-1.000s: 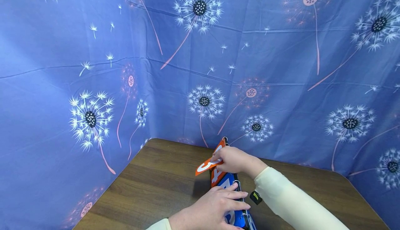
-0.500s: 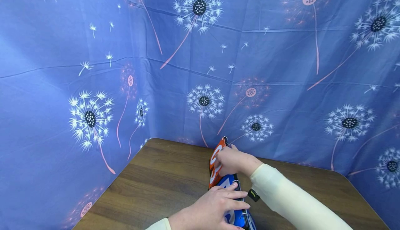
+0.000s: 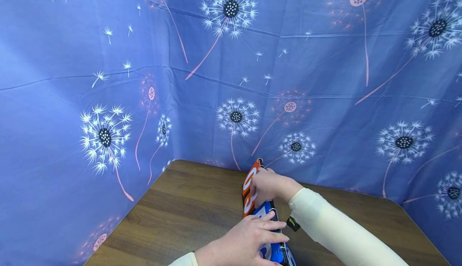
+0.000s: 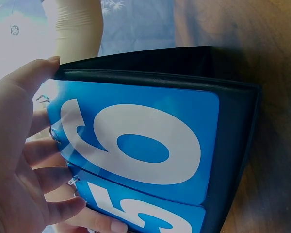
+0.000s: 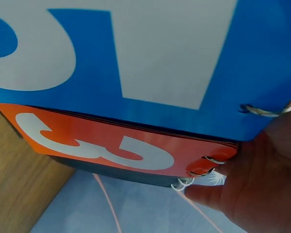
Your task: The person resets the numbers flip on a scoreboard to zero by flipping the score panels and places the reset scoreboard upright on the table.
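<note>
A black flip-card stand with ring-bound number cards stands on the table. Its blue cards show a 9 and a 5 in the left wrist view, while orange cards lie against the stand's far part. My left hand rests across the ringed top edge, fingers spread and fairly straight. Further back, my right hand bends over the top edge with its fingers against the orange cards, partly hidden. The right wrist view shows an orange card with a 3 beside my right hand, near the metal rings.
The brown wooden table reaches back to a blue dandelion-print cloth behind and at the left. A small black item with a yellow-green mark shows beside my right sleeve.
The orange card that stuck out leftward under my right fingers now lies back against the stand. My right hand has shifted slightly; my left hand looks unmoved.
</note>
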A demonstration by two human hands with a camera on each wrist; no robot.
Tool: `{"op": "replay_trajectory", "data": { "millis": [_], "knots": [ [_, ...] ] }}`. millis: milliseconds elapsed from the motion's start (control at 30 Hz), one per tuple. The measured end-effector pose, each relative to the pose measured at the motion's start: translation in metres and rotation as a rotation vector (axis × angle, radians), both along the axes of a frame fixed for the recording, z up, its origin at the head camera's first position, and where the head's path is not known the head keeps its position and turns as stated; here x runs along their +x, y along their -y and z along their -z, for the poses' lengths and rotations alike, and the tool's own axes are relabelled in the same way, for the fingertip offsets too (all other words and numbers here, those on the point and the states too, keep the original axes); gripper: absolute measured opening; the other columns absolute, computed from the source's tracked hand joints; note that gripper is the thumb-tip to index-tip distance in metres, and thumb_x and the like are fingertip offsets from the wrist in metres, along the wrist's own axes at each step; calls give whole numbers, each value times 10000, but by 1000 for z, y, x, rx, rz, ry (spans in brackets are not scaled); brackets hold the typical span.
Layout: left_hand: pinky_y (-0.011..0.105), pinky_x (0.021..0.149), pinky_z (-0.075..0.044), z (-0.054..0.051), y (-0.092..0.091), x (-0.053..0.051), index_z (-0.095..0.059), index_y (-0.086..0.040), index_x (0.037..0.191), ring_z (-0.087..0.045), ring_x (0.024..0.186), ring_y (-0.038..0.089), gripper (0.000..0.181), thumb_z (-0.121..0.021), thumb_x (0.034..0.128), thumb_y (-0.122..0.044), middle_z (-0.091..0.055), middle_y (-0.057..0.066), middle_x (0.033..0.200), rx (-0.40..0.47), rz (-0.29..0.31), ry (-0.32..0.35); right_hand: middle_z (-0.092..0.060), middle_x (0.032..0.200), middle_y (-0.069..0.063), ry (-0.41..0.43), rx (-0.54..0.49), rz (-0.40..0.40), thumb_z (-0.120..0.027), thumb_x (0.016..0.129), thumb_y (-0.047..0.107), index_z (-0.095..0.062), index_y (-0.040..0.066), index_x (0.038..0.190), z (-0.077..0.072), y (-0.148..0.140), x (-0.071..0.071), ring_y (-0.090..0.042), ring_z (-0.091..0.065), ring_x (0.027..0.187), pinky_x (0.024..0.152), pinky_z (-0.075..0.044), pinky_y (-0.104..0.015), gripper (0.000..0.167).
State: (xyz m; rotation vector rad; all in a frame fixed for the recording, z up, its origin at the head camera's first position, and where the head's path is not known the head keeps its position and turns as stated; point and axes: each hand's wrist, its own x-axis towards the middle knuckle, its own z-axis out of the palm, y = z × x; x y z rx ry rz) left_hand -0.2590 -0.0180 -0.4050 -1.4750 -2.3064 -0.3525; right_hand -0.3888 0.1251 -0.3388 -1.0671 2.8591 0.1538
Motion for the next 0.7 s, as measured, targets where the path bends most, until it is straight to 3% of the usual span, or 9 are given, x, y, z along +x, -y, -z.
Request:
{"op": "replay_trajectory", "data": {
  "millis": [167, 333, 467, 600, 700],
  "knots": [
    [388, 1090, -507, -1, 0, 1, -637, -305, 1407, -460, 1486, 213, 521, -637, 963, -579, -554, -65, 1544, -8, -13, -19, -655, 739, 159, -14, 43, 13, -915, 701, 464, -772, 266, 714, 2, 4, 1, -139, -509, 947, 845, -449, -391, 245],
    [414, 1097, -505, 0, 0, 1, -631, -304, 1412, -449, 1496, 218, 520, -634, 967, -573, -541, -69, 1555, -4, -8, 25, -643, 703, 148, 41, 20, 29, -821, 834, 489, -756, 268, 687, 4, 3, 2, -102, -513, 845, 776, -482, -341, 274],
    [404, 1115, -493, 1, 1, 0, -624, -305, 1417, -446, 1498, 215, 511, -632, 974, -560, -530, -76, 1563, 12, 10, 66, -730, 866, 114, 140, -150, -32, -763, 910, 422, -820, 219, 921, 1, -6, -3, -58, -600, 823, 754, -561, -285, 211],
    [409, 1115, -493, 2, 2, -1, -614, -306, 1428, -434, 1507, 219, 508, -629, 982, -546, -513, -91, 1574, 20, 20, 122, -773, 1091, 0, 189, -389, -121, -719, 956, 394, -782, 186, 1167, -5, -24, -8, -90, -692, 878, 789, -598, -285, 303],
    [423, 1109, -498, 2, 2, -1, -604, -313, 1439, -425, 1514, 225, 517, -622, 983, -554, -505, -100, 1578, 19, 19, 152, -754, 1158, -33, 207, -569, -93, -702, 970, 418, -755, 209, 1219, -6, -42, -11, -123, -693, 864, 747, -592, -282, 330]
  ]
}}
